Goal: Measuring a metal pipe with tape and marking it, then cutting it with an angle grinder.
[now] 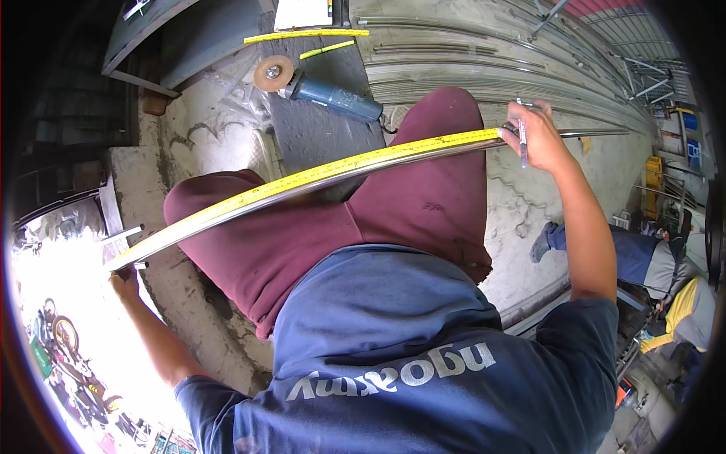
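Note:
A long shiny metal tube [234,212] lies slantwise across my thighs, running from low on the left to higher on the right. A yellow measuring tape [363,160] is stretched along the tube's upper side. At the tube's left end, my left hand [125,283] is closed around the end of the tube and tape; glare blurs its fingers. My right hand [535,136] pinches the tape against the tube beyond my right knee. A slim marker pen [522,151] is also held upright between that hand's fingers. The tube continues past this hand to the right.
Ahead, a dark board [302,140] carries an angle grinder [333,98] with a brown disc, a yellow-green marker [327,50] and a yellow strip [302,35]. Long metal rods [469,76] lie on the floor at upper right. Another person's leg [590,246] shows at right.

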